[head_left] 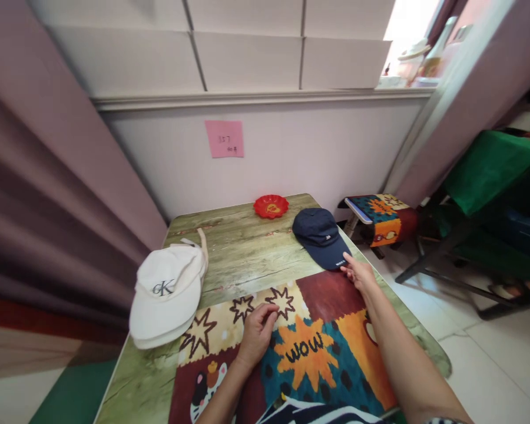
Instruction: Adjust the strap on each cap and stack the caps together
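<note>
A navy baseball cap (pixel 318 231) lies at the right edge of the table, brim toward me. My right hand (pixel 357 272) is at the corner of its brim, thumb on top and fingers by the front edge. Over the patterned cloth (pixel 291 365), my left hand (pixel 259 330) is loosely curled, thumb near the index finger, with nothing visible in it. On the left side of the table rests a white baseball cap (pixel 168 288) with "CK" lettering. A second white brim shows beneath its brim, and a strap sticks up behind.
A red scalloped dish (pixel 271 206) sits at the table's back edge, near the wall. The wooden-patterned table (pixel 234 247) stands against that wall, below a pink note (pixel 225 139). A cloth-covered stool (pixel 377 215) is beyond its right side; a curtain (pixel 70 194) hangs at left.
</note>
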Tool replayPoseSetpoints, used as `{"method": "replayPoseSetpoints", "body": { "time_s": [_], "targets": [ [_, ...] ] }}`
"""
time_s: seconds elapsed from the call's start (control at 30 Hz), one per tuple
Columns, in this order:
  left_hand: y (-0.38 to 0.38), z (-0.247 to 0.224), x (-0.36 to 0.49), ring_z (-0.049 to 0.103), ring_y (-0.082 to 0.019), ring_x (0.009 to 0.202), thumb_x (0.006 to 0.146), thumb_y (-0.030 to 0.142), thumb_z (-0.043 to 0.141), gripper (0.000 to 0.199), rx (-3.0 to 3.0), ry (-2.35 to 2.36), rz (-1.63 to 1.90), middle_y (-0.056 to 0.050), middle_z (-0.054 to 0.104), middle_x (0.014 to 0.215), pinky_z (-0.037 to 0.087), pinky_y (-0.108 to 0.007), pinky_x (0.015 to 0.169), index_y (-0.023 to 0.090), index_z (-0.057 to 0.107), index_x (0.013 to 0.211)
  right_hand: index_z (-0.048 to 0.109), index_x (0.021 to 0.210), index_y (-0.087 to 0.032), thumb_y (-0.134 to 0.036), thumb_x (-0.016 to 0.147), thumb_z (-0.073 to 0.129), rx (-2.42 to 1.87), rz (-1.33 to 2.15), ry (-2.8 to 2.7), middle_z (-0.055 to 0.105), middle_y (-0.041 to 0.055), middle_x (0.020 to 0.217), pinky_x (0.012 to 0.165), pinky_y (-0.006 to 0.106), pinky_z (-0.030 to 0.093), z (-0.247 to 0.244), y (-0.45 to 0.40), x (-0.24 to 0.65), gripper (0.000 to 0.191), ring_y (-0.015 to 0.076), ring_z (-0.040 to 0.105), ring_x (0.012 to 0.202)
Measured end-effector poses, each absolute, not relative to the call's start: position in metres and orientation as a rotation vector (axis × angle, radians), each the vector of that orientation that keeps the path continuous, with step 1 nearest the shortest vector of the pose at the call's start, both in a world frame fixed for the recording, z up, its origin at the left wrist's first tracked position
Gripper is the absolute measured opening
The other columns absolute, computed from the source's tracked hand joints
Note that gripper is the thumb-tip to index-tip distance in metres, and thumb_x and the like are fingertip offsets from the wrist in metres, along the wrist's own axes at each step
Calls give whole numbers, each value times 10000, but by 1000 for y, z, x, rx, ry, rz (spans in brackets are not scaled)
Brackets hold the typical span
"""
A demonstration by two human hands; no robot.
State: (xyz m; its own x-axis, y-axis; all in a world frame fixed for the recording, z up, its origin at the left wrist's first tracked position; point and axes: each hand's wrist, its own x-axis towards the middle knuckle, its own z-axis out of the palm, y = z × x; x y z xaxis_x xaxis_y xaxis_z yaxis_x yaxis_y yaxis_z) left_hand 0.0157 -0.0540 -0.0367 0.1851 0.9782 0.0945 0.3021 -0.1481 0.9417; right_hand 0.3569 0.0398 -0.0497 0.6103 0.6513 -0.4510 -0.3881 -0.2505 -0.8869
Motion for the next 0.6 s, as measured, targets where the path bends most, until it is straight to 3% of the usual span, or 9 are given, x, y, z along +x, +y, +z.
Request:
{"method": "replayPoseSetpoints", "body": {
  "time_s": [0.1,0.3,0.4,0.5,0.6],
  "targets": [
    [-60,-35,20,668,-242,877,884,357,583,200,1613,1258,1017,-75,718,893,514,-375,836,234,739,902,529,723,-166,-238,672,853,-1522,1006,-197,600,-22,527,391,146,492,-50,43,351,336,117,618,445],
    [-60,-15,3,665,-237,713,837,383,617,191,1516,1334,1122,-70,727,821,551,-373,665,250,749,871,596,770,-139,-377,628,856,-1482,1000,-256,666,27,677,444,154,533,-64,21,342,380,123,662,537],
    [-38,19,-57,660,-268,805,791,407,682,221,1479,1529,1311,-78,724,956,547,-418,771,274,737,958,633,793,-142,-562,609,816,-1571,899,-405,685,42,721,375,170,472,-76,-7,340,494,102,598,478],
    [-3,58,-139,630,-280,899,764,411,688,326,1404,1897,1562,-84,673,1013,500,-442,897,226,702,1032,656,796,-144,-617,578,813,-1621,924,-637,691,54,723,381,184,452,-78,-27,332,544,104,566,492],
    [32,79,-204,623,-253,929,758,358,656,320,1513,2385,1441,-112,656,1071,491,-395,915,170,703,1012,679,801,-142,-635,589,800,-1609,977,-795,695,65,726,416,207,470,-65,-31,311,549,121,568,523]
  ]
}}
